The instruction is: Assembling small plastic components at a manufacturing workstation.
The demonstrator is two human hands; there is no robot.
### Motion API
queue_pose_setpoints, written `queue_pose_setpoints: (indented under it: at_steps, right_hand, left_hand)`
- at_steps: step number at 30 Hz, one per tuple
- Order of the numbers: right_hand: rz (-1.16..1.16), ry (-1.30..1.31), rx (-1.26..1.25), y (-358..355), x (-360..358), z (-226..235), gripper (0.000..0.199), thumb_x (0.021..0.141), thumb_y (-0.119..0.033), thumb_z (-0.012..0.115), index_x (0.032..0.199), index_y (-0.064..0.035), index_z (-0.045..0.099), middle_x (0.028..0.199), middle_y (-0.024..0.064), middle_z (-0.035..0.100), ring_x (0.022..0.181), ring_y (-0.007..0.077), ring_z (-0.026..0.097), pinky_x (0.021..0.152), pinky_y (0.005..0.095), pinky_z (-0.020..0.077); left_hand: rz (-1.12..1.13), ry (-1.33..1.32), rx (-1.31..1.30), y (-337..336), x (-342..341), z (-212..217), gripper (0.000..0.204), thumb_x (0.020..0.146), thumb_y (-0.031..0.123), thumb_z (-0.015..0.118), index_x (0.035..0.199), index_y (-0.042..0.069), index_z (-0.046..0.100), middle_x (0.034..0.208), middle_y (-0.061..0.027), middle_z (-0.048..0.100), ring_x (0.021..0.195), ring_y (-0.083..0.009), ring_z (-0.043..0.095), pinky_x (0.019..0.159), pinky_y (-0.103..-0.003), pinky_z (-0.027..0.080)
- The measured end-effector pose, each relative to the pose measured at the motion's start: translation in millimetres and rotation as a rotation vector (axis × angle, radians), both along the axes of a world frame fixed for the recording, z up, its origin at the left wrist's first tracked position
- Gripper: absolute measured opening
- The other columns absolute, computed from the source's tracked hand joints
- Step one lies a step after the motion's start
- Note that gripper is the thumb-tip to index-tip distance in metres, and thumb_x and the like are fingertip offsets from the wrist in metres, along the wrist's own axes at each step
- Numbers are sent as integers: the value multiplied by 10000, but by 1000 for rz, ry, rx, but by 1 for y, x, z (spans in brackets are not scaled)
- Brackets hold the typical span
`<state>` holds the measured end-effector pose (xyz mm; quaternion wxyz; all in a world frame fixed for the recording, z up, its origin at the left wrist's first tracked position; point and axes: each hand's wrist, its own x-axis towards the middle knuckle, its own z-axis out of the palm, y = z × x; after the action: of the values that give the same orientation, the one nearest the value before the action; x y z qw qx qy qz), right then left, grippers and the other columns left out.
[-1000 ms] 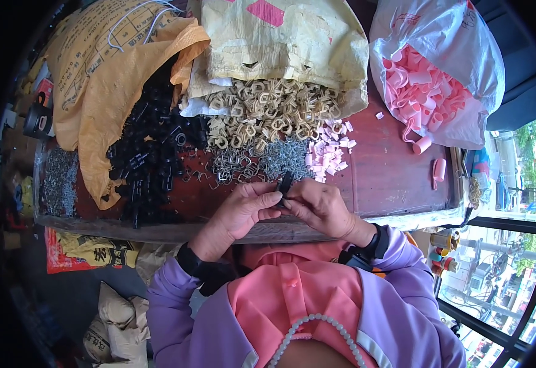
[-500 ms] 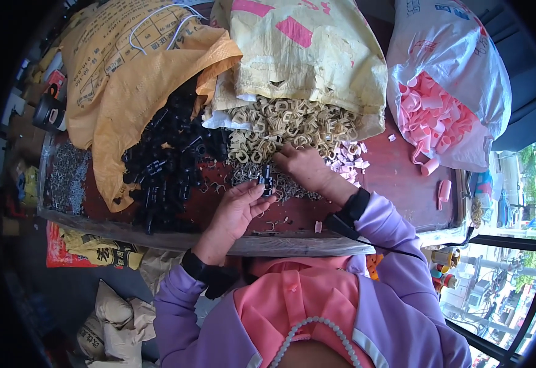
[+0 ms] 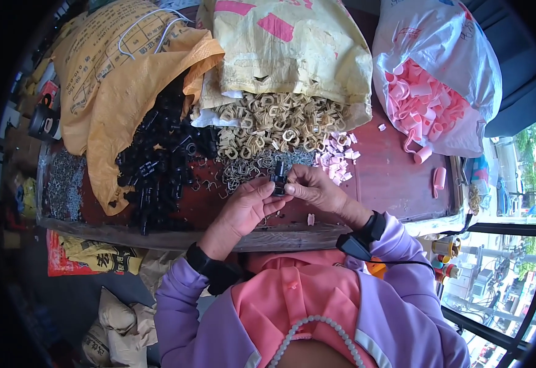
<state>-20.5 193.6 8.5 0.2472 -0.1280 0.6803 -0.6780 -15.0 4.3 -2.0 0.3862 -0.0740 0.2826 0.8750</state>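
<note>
My left hand (image 3: 247, 208) holds a small black plastic part (image 3: 279, 175) upright between thumb and fingers, over the near middle of the table. Against the part's right side, my right hand (image 3: 318, 189) is closed in a pinch; whatever sits between its fingertips is hidden. Just beyond both hands lie loose metal clips (image 3: 238, 170) and a heap of beige ring-shaped pieces (image 3: 277, 126) spilling from a yellowish sack (image 3: 292, 58). Small pale pink pieces (image 3: 336, 158) are scattered beyond my right hand.
Black parts (image 3: 157, 168) lie heaped by an orange-tan sack (image 3: 105, 80) on the left, with small metal pieces (image 3: 65, 184) farther left. A white sack (image 3: 458, 46) of pink curved pieces (image 3: 424, 101) stands at right. One pink piece (image 3: 439, 179) lies on the red table (image 3: 397, 190).
My right hand has come back from the beige heap to the black part in my left hand. The left hand has shifted slightly right. The whole view has moved a little.
</note>
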Motion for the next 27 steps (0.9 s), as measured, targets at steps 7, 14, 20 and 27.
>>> queue_pose_setpoints:
  at_steps: [7,14,20,27]
  right_hand:
    - [-204,13,-214,7,24,-3,201,827,-233,510,830,-32,509,680,-18,472,586,40,411,518,185,349]
    - [-189,313,25,25,17,26,207,839,-198,486,787,-1,516,653,26,495,584,102,473,531,239,387]
    - [21,520,283,14,8,43,182,812,-159,502,737,7,512,613,119,499,575,273,514,521,329,406]
    - [14,647,367,3,-2,42,177,780,-139,536,693,9,493,604,121,491,558,281,496,506,325,389]
  left_hand:
    - [-9,12,18,6,3,3,175,815,108,495,973,40,524,920,-97,574,868,-233,571,708,-282,493]
    - [-56,60,-96,11,5,-1,212,813,115,500,1002,17,510,943,-109,569,852,-244,575,699,-265,497]
    - [-102,84,-113,13,6,3,227,801,110,524,1005,10,520,918,-94,573,827,-238,582,691,-262,500]
    - [-103,42,-98,10,5,-3,228,804,127,522,1000,10,523,905,-88,573,810,-222,584,693,-259,500]
